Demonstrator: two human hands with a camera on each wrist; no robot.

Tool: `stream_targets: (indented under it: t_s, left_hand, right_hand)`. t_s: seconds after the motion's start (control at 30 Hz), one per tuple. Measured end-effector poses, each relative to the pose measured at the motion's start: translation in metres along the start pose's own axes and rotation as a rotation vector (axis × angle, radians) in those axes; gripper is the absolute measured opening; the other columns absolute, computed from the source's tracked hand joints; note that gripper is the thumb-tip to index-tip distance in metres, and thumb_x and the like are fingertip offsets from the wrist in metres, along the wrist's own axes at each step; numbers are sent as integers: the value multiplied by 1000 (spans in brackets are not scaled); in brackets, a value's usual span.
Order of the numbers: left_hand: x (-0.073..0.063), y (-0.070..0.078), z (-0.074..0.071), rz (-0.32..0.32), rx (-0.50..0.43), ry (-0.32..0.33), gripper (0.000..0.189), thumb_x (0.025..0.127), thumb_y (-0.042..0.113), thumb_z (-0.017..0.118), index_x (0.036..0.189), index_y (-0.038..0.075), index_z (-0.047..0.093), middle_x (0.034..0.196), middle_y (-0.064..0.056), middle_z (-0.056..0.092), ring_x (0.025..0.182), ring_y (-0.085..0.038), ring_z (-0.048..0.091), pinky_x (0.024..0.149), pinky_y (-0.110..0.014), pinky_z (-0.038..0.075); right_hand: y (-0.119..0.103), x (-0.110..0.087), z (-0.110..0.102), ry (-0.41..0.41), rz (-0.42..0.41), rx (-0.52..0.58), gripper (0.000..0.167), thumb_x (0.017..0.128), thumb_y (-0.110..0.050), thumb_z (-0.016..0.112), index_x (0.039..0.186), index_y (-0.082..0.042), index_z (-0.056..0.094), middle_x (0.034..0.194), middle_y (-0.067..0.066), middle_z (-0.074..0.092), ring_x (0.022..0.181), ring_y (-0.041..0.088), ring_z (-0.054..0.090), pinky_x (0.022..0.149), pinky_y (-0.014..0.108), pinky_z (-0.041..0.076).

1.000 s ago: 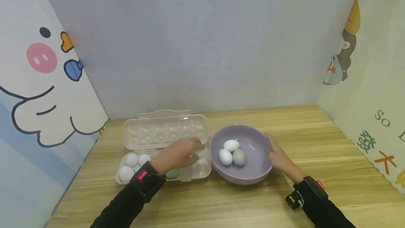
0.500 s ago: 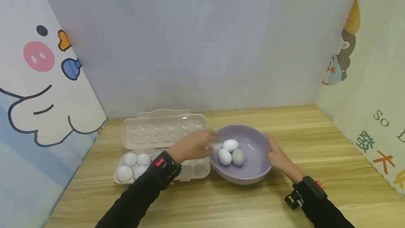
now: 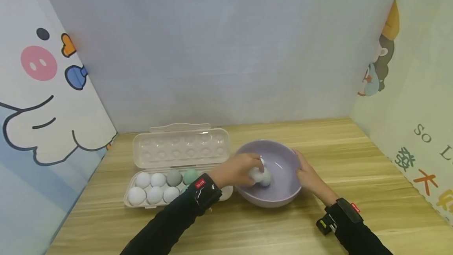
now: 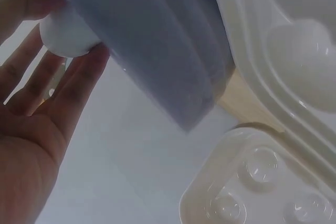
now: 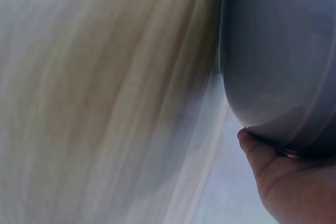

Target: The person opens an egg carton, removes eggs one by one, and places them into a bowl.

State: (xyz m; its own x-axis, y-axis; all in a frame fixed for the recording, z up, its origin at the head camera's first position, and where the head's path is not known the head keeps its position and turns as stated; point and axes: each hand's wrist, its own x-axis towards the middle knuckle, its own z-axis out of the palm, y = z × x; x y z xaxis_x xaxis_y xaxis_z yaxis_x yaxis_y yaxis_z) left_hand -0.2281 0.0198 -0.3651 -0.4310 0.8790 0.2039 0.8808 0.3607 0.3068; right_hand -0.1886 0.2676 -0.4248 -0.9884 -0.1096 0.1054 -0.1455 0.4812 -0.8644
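Observation:
My left hand (image 3: 240, 169) reaches over the near-left rim of the purple bowl (image 3: 286, 180). Its thumb and fingers pinch a white egg (image 4: 68, 32), seen beside the bowl's rim in the left wrist view. Inside the bowl, a pale grey-green egg (image 3: 267, 178) shows past the fingertips, while the hand partly hides the other eggs. At the bowl's right side, my right hand (image 3: 311, 176) grips the rim, its thumb (image 5: 257, 150) lying along the outer wall. Left of the bowl stands an egg carton (image 3: 150, 206) holding several white, grey and green eggs; my left forearm covers part of it.
The carton's clear lid (image 3: 180, 150) is folded back behind its tray. A wood-grain table (image 3: 339, 148) lies under everything, with a grey-white wall (image 3: 226, 50) at the back and printed panels on both sides.
My left hand has moved right from the carton to the bowl, carrying the white egg. More carton eggs are now uncovered. The right hand keeps its hold on the bowl.

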Motion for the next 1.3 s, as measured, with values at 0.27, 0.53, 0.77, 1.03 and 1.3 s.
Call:
stream_targets:
  t_s: [0.27,0.53,0.77,1.03,1.3]
  left_hand:
    - [5,2,12,34,-21,-43,32,63,0,75,93,7,68,95,-2,58,87,-15,56,82,-18,43]
    - [7,0,18,34,-17,-87,30,64,-1,76,93,7,69,90,-1,58,84,-14,53,82,-19,42]
    - [12,0,26,-16,21,-137,29,70,6,77,98,10,71,94,1,62,87,-12,56,84,-20,43]
    - [11,7,26,-109,63,-179,27,74,12,77,101,13,72,96,4,61,87,-10,57,81,-20,45]
    - [10,8,26,-136,33,-194,31,73,8,78,103,11,71,99,1,60,88,-13,59,83,-22,45]
  right_hand:
    - [0,0,0,5,-3,-4,66,80,15,31,145,12,14,147,36,16,133,54,19,104,62,20]
    - [0,0,-1,17,-27,-11,67,79,16,31,144,13,16,146,37,17,133,54,19,105,62,18]
    - [1,0,0,17,-32,-3,67,78,15,30,143,14,16,146,37,17,133,54,18,105,62,17]
    - [1,1,1,20,-44,-2,67,77,16,31,143,14,17,146,37,18,133,53,18,106,61,16]
    - [2,1,0,25,-43,-4,66,78,16,33,142,14,19,145,38,20,132,54,19,106,62,17]
